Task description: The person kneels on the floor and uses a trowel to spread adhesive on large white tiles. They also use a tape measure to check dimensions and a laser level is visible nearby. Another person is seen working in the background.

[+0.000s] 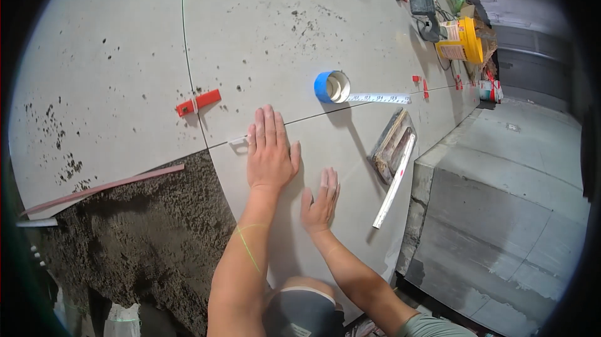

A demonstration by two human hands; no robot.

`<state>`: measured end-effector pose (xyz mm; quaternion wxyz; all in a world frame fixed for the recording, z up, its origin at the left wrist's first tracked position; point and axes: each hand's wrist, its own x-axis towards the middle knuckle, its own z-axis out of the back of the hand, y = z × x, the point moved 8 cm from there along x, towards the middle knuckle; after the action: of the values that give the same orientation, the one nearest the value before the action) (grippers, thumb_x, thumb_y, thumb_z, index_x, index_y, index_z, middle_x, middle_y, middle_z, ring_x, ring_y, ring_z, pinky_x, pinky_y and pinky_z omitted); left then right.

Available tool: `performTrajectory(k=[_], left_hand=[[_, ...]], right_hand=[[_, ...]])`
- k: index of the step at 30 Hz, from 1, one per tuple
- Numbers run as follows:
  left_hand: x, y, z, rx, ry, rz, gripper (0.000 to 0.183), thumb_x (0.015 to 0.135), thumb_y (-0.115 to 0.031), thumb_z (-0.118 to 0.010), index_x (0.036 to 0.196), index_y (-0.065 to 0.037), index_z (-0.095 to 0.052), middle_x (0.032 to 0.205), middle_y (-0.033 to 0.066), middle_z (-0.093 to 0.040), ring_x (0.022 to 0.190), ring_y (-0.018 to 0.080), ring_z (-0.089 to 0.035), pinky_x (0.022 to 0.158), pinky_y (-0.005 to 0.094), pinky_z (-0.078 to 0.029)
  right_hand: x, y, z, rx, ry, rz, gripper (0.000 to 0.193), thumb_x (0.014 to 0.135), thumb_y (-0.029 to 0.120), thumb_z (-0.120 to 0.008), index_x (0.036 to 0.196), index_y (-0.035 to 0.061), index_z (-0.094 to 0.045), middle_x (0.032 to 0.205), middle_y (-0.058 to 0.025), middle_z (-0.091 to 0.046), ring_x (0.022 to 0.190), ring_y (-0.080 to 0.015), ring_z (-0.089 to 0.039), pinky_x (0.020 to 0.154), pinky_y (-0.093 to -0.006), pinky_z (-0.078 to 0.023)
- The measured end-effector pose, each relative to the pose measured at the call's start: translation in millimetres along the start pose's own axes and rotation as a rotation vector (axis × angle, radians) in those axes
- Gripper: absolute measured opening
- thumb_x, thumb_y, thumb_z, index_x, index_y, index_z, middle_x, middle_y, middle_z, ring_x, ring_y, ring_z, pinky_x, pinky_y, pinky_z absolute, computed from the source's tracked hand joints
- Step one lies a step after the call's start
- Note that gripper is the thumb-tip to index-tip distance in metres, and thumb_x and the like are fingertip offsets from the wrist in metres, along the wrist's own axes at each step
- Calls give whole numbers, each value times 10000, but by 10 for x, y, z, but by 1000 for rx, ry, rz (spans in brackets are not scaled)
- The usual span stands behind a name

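Observation:
My left hand (270,155) lies flat with its fingers stretched out, its fingertips at the seam along the far edge of a large light grey tile (369,224). Beside those fingers, a small white plastic clip (238,143) sticks out of the seam. Lower and to the right, my right hand (321,204) rests on the same tile, its fingers extended and the thumb apart. Neither hand holds anything. A red wedge (199,103) sits in a clip across another seam, beyond my left hand. Dark wet mortar (144,237) is exposed left of the tile.
Right of my hands are a worn block-shaped float (391,146) and a white measuring strip (394,180). Farther off stand a blue tape roll (332,86) and a yellow bucket (463,41). A pinkish strip (106,188) borders the mortar. Grey steps (494,212) drop away at right.

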<state>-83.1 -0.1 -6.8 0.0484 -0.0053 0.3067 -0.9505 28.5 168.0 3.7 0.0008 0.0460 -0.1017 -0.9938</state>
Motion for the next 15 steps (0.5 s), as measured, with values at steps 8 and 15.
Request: performTrajectory(k=[8,15], left_hand=[[38,-19,44,7,40,22,782,923,-423,-562,1506,49,-345,1626,207,-260,1519,360,-225,1218,482,-206],[67,-46,58,-6,41,37,782,903,-442,-594,1479,48,-396,1607,220,-296,1506,372,-256,1210,484,-215]], right_hand=[[94,13,47,16,4,-8,689,927,229,-561,1513,-28,-304,1553,-239,-311,1470,-436,-255,1199,-571,-183],[200,81,96,-16,-65,30,681,943,317,-533,1496,-28,-335,1523,-255,-351,1430,-459,-314,1151,-631,-247]])
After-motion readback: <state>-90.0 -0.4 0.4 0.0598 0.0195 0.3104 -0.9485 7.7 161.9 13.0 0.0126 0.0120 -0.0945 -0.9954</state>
